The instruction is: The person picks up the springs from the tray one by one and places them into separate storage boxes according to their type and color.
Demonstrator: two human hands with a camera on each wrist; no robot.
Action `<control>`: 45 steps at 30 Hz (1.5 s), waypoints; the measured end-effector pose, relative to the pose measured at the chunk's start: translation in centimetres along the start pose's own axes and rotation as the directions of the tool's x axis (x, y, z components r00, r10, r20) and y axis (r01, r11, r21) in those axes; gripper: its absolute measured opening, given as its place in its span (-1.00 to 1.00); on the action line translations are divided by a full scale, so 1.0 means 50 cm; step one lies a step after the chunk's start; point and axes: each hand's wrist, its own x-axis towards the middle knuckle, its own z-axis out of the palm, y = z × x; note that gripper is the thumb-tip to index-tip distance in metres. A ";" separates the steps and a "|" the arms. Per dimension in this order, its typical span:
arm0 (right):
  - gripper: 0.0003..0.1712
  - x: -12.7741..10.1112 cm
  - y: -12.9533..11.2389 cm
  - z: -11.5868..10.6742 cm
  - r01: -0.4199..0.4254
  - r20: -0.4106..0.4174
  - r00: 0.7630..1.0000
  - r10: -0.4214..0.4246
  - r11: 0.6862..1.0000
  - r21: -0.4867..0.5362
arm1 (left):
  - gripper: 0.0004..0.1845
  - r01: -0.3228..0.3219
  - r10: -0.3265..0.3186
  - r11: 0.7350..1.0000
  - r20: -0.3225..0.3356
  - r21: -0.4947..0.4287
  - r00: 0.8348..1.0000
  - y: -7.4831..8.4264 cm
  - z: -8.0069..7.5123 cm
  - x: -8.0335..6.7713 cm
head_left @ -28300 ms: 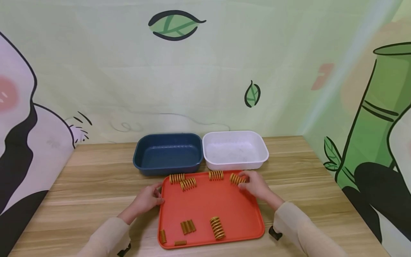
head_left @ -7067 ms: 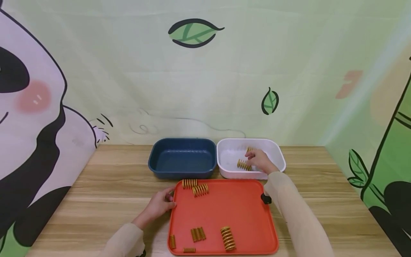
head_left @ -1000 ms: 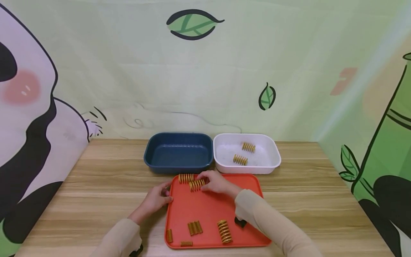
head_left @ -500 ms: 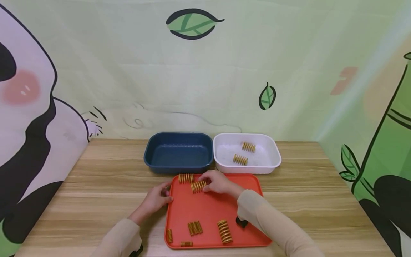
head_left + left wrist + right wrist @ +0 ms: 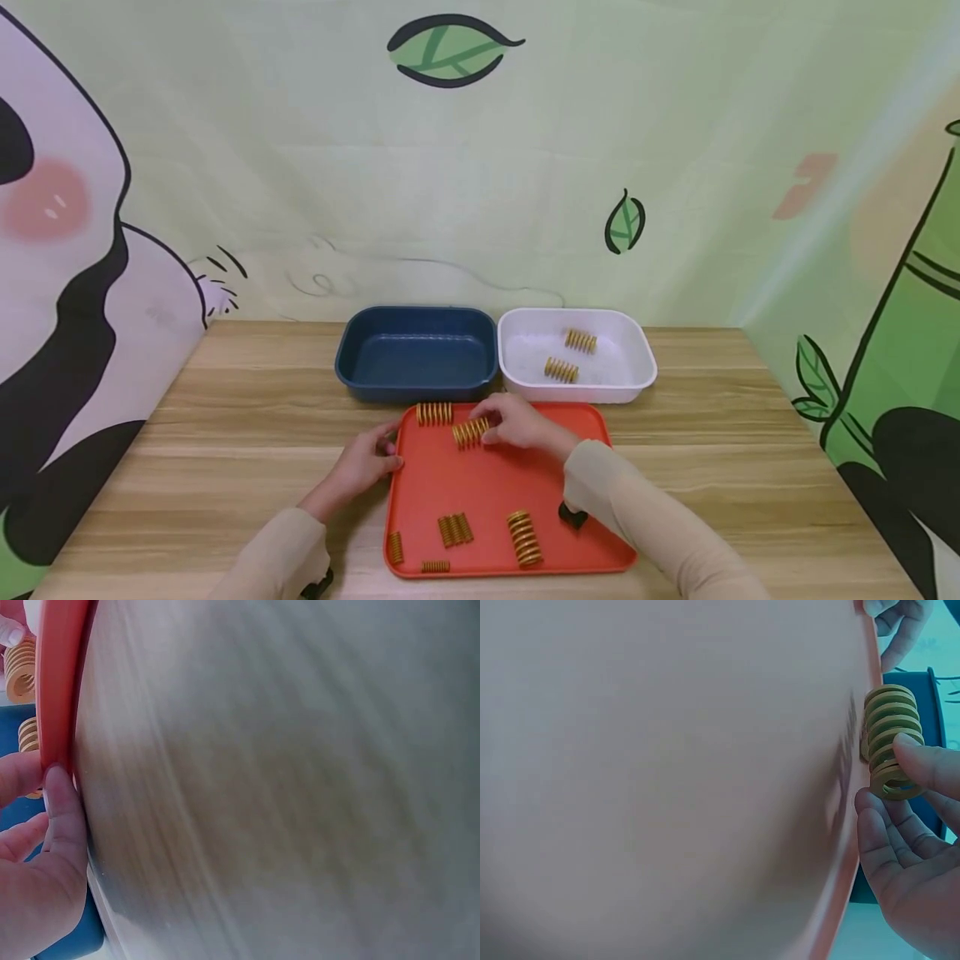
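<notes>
My right hand pinches one end of a gold coil spring over the far part of the red tray. In the right wrist view, thumb and fingers are at the near end of this spring, which casts a shadow on the tray. My left hand holds the tray's left rim, thumb and a finger pinching its edge in the left wrist view. Another large spring lies at the tray's far left corner. A thick spring lies at the near side.
Smaller springs lie grouped on the tray, with a thin one and another near its left corner. Behind stand a navy bin and a white bin holding two springs. Wooden tabletop surrounds them.
Since the earliest frame, two springs have gone from the tray's far right into the white bin. Over the last second my right hand drew its spring slightly rightward, away from the corner spring.
</notes>
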 end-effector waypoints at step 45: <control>-0.64 -0.035 -0.022 -0.106 -0.030 -0.147 0.988 0.054 0.987 0.160 | -0.41 -0.009 0.010 1.000 -0.003 0.001 1.000 0.001 0.001 -0.002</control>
